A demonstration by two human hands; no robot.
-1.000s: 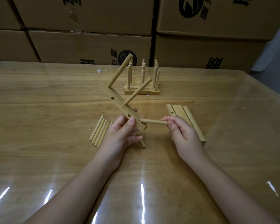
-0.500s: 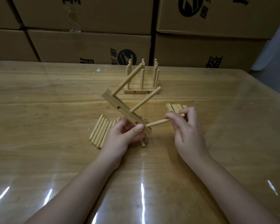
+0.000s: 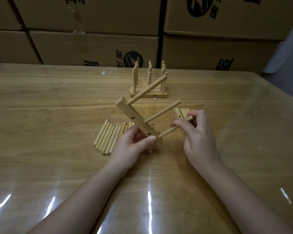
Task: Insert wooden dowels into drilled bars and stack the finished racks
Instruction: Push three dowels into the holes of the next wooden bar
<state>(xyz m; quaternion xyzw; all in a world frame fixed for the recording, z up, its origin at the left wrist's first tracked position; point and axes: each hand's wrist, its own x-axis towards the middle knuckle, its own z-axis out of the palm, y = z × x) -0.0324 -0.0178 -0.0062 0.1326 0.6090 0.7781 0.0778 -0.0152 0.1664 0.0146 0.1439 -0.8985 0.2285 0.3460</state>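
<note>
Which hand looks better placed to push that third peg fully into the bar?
The right hand: it pinches the third dowel, whose tip meets the lower end of the bar. The left hand grips the bar, probably best kept steadying it.

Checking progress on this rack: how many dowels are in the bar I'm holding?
3: the top dowel at the far end of the bar, the middle dowel midway, and the bottom dowel near the left hand, pinched by the right hand.

Glossy wooden table, stacked cardboard boxes behind, glare streaks
</note>
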